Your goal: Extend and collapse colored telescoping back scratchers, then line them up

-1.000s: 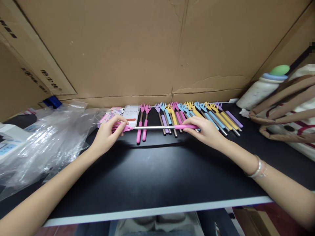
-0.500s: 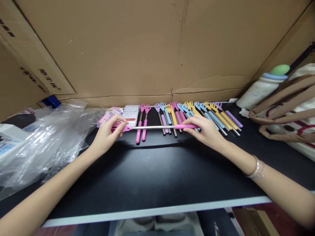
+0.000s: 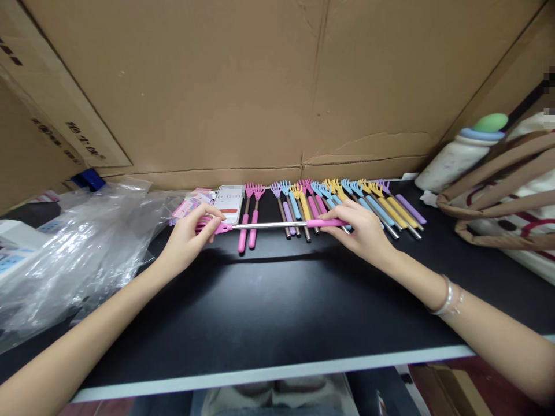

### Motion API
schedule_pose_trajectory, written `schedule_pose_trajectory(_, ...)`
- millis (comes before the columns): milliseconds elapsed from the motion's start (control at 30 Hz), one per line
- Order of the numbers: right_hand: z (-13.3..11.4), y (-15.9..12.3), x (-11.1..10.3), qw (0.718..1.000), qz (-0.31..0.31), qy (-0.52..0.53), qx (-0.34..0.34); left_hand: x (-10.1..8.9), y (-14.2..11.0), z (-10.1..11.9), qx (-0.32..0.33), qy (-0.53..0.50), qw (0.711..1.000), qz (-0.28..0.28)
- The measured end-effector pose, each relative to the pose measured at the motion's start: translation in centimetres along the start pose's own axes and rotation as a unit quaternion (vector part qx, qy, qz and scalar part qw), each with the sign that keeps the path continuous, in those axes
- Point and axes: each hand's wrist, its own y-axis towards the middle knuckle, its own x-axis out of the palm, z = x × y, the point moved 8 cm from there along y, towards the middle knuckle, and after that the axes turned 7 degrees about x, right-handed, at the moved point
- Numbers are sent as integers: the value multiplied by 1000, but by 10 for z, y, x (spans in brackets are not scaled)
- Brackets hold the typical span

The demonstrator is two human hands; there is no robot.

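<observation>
A pink telescopic back scratcher (image 3: 269, 225) is stretched out sideways above the black table (image 3: 260, 306). My left hand (image 3: 191, 238) pinches its pink claw end at the left. My right hand (image 3: 362, 228) grips its pink handle at the right. The bare metal rod spans between my hands. Behind it lies a row of several collapsed scratchers (image 3: 347, 199) in pink, purple, blue and yellow, claws pointing to the cardboard wall. Two pink ones (image 3: 248, 222) lie apart at the row's left end.
A phone (image 3: 230, 203) with a lit timer screen lies by my left hand, pink packets (image 3: 191, 203) beside it. Crumpled clear plastic (image 3: 82, 248) covers the left side. A white bottle (image 3: 459, 153) and a tote bag (image 3: 503, 202) stand at the right. Cardboard (image 3: 260, 86) walls the back.
Both hands keep hold of the stretched scratcher and have hardly moved. The view has shifted slightly.
</observation>
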Motion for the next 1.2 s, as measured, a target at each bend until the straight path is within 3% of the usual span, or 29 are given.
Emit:
schedule_pose_trajectory(433, 3, -1, 1, 999, -23, 30, 38, -3, -2, 5, 19, 21, 999, 17)
schedule_pose_trajectory(767, 15, -1, 10, 990, -85, 61, 93, -8, -5, 12, 43, 58, 997, 39)
schedule_pose_trajectory(1200, 12, -1, 18, 978, -173, 83, 81, -6, -10, 13, 55, 66, 995, 46)
